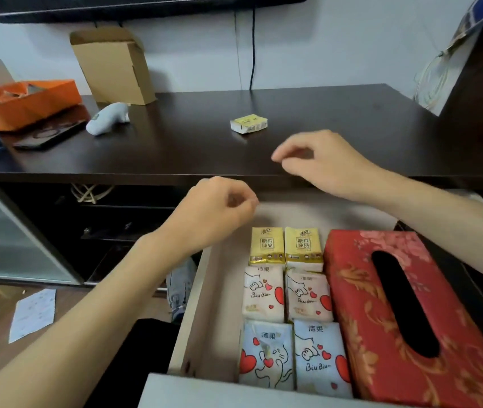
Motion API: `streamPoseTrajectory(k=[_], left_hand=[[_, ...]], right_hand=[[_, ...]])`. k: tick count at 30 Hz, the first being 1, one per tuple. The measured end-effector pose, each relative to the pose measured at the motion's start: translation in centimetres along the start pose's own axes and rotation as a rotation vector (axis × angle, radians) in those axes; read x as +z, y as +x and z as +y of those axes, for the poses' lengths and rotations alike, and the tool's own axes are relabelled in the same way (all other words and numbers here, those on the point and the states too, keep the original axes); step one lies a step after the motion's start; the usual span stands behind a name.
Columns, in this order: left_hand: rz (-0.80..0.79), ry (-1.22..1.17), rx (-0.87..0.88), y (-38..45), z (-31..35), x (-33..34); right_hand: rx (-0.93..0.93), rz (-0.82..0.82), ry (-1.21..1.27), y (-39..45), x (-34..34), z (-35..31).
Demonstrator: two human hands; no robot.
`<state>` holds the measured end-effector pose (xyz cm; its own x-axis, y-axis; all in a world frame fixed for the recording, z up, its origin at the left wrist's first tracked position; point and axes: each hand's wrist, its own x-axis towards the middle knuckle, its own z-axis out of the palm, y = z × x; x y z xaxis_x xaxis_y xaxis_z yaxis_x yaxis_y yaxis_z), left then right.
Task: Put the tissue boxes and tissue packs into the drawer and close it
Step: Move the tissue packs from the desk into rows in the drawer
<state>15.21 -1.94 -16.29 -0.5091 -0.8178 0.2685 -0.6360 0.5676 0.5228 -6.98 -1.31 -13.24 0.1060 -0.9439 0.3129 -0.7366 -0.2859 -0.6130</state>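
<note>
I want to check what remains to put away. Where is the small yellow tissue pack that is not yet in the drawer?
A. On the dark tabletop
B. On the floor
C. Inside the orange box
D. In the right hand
A: the yellow tissue pack lies alone on the dark tabletop, beyond both empty hands.

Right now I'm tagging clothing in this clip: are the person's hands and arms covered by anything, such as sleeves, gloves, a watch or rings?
No. The left hand and right hand are bare, without gloves, and no rings show. Both forearms are bare to the frame's edge: no sleeves, watch or bracelet in view.
</note>
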Motion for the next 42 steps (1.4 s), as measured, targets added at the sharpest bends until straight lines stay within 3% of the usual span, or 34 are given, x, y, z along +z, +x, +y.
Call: streamPoseTrajectory(k=[6,13,17,24,30,34,38,42], left_hand=[[0.115,0.25,-0.094,2.3,-1.8,1.8],[0.111,0.325,0.001,2.3,-2.9,1.4],[0.116,0.294,0.017,1.9,-2.2,1.1],[-0.054,0.352,0.056,0.8,-1.4,2.2],[-0.212,0.422,0.1,0.7,-1.3,3.3],[-0.277,0.442,0.125,0.5,-1.6,3.9],[-0.27,0.431,0.136,0.6,-2.0,4.2],[-0.283,0.439,0.144,0.6,-2.0,4.2]], right_hand=[[0.151,0.077,-0.123,13.8,3.3,2.3],[0.147,-0.332,-0.321,19.9,3.9,4.2],[0.041,-0.329,-0.413,17.0,1.9,4.0],[-0.087,-0.21,-0.144,7.2,-0.7,5.6],[0.1,-0.273,-0.128,6.1,-2.0,5.5],[0.045,-0.184,-0.09,3.4,-2.4,4.1],[-0.032,-0.264,-0.071,-2.3,-1.8,2.7],[-0.02,-0.36,-0.237,-6.3,0.4,3.1]])
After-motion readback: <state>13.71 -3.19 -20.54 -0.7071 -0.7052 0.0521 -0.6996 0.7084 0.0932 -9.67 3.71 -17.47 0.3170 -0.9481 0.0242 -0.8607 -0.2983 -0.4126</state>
